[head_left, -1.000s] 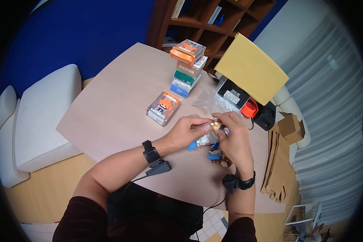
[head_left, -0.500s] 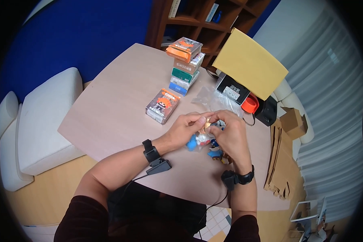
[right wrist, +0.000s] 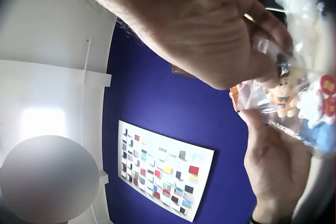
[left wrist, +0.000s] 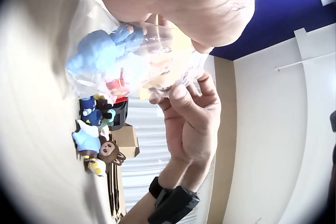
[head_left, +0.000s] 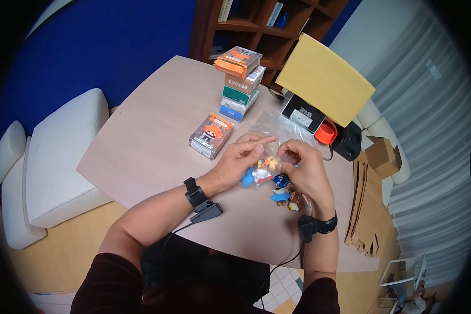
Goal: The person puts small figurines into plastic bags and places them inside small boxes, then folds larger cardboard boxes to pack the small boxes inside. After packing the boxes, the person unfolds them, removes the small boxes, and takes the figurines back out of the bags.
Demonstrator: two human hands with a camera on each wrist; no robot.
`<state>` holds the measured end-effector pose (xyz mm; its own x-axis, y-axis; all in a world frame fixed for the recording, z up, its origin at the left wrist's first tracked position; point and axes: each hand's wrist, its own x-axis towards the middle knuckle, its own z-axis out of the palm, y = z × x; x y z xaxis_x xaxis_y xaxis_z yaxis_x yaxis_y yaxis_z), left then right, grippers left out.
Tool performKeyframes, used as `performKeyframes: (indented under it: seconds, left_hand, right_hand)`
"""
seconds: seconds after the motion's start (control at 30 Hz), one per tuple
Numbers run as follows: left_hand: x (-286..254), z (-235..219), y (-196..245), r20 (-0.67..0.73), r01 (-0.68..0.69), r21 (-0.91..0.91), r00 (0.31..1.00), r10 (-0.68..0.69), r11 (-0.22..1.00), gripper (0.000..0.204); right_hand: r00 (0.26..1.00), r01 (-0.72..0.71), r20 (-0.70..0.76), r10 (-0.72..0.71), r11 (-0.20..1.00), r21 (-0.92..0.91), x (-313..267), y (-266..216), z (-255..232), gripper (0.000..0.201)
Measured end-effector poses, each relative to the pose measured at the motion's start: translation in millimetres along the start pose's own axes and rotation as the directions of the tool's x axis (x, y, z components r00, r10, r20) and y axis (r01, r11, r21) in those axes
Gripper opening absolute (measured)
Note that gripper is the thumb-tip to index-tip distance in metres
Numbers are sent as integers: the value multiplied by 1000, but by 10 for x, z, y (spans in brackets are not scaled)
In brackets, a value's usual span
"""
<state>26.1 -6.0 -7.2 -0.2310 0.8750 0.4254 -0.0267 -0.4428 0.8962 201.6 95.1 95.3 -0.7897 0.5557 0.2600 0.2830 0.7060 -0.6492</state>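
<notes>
A clear plastic bag [left wrist: 84, 79] hangs between both hands, with a blue figure [left wrist: 94, 50], a white and red figure [right wrist: 315, 103] and a yellowish figure with a dark cap [right wrist: 284, 90] inside. The left hand [head_left: 235, 163] grips the bag's left side with thumb and fingers. On the other side, the right hand [head_left: 307, 170] pinches the bag's edge between thumb and fingers. Below the right hand, several small figures stand or lie on the table, among them a light-blue one [head_left: 280, 197] and a brown one [left wrist: 109, 151].
An orange box [head_left: 211, 135] lies left of the hands, and a stack of boxes [head_left: 237, 94] stands behind it. Another clear bag [head_left: 280, 125], a yellow panel [head_left: 325, 86], a red object [head_left: 325, 131] and flattened cardboard [head_left: 362, 204] are at the right.
The hands have moved apart, and the yellowish figure, earlier between the fingers, now shows inside the bag. The right hand has shifted right, uncovering more of the loose figures.
</notes>
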Motion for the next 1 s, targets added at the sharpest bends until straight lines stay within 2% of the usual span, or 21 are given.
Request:
performKeyframes:
  seconds: [0.07, 0.23, 0.27, 0.3, 0.43, 0.53, 0.63, 0.7, 0.77, 0.8, 0.83, 0.87, 0.9, 0.93, 0.97, 1.0]
  left_hand:
    - [-5, 0, 20, 0, 3, 18, 1000, -3, 1000, 47]
    - [20, -18, -56, 2, -30, 26, 1000, 30, 999, 48]
    - [9, -12, -30, 28, 50, -63, 998, -48, 997, 50]
    - [4, -7, 1, 60, 131, -149, 991, -123, 980, 53]
    - [8, -6, 60, 128, 145, -250, 985, -116, 957, 60]
    - [9, -9, 65, 161, 153, -273, 981, -112, 950, 64]
    - [8, 26, -13, 167, 192, -197, 973, -160, 961, 56]
    - [5, 20, -80, 227, 298, -189, 940, -253, 936, 45]
    - [-4, 50, -91, 195, 297, -144, 944, -267, 944, 43]
    - [-9, 64, -97, 168, 297, -102, 946, -278, 949, 41]
    - [-11, 66, -122, 167, 298, -99, 946, -279, 950, 41]
    - [-9, 62, -154, 126, 253, 0, 960, -251, 968, 39]
    - [-6, 56, -175, 89, 206, 101, 972, -215, 973, 38]
    - [-3, 51, -169, 88, 201, 109, 973, -211, 974, 38]
    - [-3, 44, -157, 59, 202, 149, 975, -213, 968, 38]
    - [-3, 32, -145, 29, 205, 189, 976, -214, 960, 37]
  right_hand:
    - [1000, -26, 12, 26, 1000, 12, 2, 53, 30, 24]
    - [993, -83, -80, 91, 993, 87, -10, 76, 81, 16]
    - [993, -83, -81, 91, 993, 88, -9, 71, 90, 16]
    - [991, -96, -79, 111, 980, 176, -10, 66, 99, 16]
    - [988, -80, -94, 126, 917, 391, -15, 48, 111, 21]
    - [981, -52, -157, 114, 934, 354, -5, 82, 131, 26]
    - [977, -58, -169, 127, 929, 364, -5, 65, 122, 30]
    - [979, -53, -168, 118, 936, 347, -1, 115, 121, 36]
    - [979, -47, -170, 109, 942, 332, 14, 105, 140, 43]
    - [969, 97, -237, -75, 992, 81, 19, 67, 145, 50]
    - [930, 224, -255, -266, 958, -181, 25, 37, 158, 58]
    - [929, 227, -257, -268, 957, -179, 25, 10, 192, 58]
    - [909, 264, -237, -342, 915, -306, 18, -23, 237, 61]
    - [886, 298, -210, -414, 854, -427, 13, -48, 261, 66]
    - [863, 365, -150, -483, 801, -474, 13, -28, 286, 64]
    - [857, 371, -157, -491, 799, -474, 5, 24, 324, 64]
